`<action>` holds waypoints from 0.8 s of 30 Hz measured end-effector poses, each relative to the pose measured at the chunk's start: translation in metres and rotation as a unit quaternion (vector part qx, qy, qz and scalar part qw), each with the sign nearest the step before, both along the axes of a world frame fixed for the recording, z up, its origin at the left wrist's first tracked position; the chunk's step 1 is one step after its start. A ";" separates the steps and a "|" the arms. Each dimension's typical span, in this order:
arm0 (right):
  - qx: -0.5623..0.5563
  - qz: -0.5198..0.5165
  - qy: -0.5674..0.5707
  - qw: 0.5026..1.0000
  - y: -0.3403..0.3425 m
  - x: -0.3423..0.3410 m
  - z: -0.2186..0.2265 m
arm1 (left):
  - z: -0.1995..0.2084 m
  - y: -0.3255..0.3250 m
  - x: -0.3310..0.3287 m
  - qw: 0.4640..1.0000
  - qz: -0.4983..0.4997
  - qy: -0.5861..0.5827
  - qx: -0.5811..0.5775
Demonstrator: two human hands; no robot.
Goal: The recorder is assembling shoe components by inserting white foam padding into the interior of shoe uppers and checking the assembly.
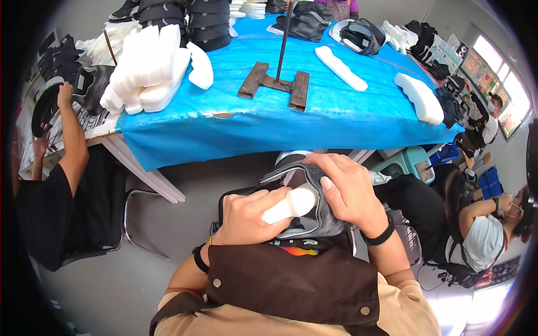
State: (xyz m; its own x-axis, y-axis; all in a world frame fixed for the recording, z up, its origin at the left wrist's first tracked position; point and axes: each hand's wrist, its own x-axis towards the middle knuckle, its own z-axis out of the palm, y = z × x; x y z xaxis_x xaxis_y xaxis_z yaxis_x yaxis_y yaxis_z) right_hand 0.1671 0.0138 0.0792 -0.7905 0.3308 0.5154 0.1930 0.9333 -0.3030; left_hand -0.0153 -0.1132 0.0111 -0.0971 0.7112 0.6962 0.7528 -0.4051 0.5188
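My left hand (252,215) is closed around a curved white foam piece (294,203), its thumb side against the foam. The foam sits in the opening of a dark grey fuzzy fabric piece, probably a cap (328,224), held low in front of my apron. My right hand (350,193) grips the far right edge of that cap, fingers over the rim and thumb beside the foam. How far the foam reaches inside is hidden.
Ahead stands a table with a blue cover (224,126), bearing a rusty metal stand (277,84), a white foam pile (148,73), loose foam pieces (342,68) and stacked black caps (210,25). One person's arm (73,140) is at left; another person (482,235) sits at right.
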 end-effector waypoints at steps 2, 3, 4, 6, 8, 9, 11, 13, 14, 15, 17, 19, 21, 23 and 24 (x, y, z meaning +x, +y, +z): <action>0.003 -0.004 -0.005 1.000 0.000 0.001 0.001 | 0.000 0.000 0.001 1.000 -0.002 0.010 0.000; 0.002 -0.003 -0.011 1.000 0.000 0.000 0.000 | 0.001 -0.001 0.002 1.000 -0.002 0.012 -0.008; 0.000 -0.001 -0.017 1.000 0.000 0.000 0.000 | 0.002 -0.001 0.003 1.000 -0.002 0.014 -0.017; -0.001 0.001 -0.015 1.000 0.000 0.001 -0.001 | 0.001 0.000 0.003 1.000 -0.007 0.015 -0.016; -0.004 0.003 -0.010 1.000 0.001 0.002 -0.001 | 0.004 0.000 0.003 1.000 0.002 0.017 -0.013; 0.006 0.007 -0.011 1.000 0.001 0.002 -0.001 | 0.003 0.001 0.002 1.000 -0.006 0.010 -0.021; 0.025 0.011 -0.009 1.000 0.002 0.002 0.000 | 0.009 -0.001 0.005 0.998 -0.004 0.014 -0.057; 0.019 0.005 -0.007 1.000 0.003 0.001 -0.002 | 0.011 -0.003 0.005 0.996 -0.004 0.017 -0.092; 0.022 0.008 -0.011 1.000 0.004 0.001 -0.002 | 0.010 -0.002 0.004 0.996 -0.005 0.015 -0.086; 0.025 0.009 -0.005 1.000 0.004 0.002 -0.002 | 0.009 -0.002 0.004 0.997 -0.007 0.013 -0.081; 0.022 0.014 0.007 1.000 0.007 0.003 -0.005 | 0.007 0.000 0.006 0.997 -0.009 0.010 -0.074; 0.021 0.020 0.018 0.999 0.008 0.005 -0.006 | 0.006 0.001 0.006 0.998 -0.009 0.007 -0.065; 0.001 0.018 0.009 1.000 0.008 0.008 -0.006 | 0.006 0.002 0.005 0.998 -0.025 -0.001 -0.061; 0.004 0.018 0.010 1.000 0.008 0.008 -0.005 | 0.007 0.002 0.005 0.998 -0.023 0.000 -0.064; 0.005 0.018 0.009 1.000 0.007 0.006 -0.005 | 0.007 0.002 0.005 0.998 -0.020 0.000 -0.067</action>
State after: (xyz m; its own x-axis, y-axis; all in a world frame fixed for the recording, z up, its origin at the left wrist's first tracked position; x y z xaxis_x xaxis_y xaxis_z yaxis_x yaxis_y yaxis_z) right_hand 0.1733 0.0209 0.0743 -0.7920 0.2975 0.5331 0.1541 0.9424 -0.2969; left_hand -0.0101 -0.1114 0.0184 -0.0662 0.8018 0.5939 0.7373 -0.3618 0.5706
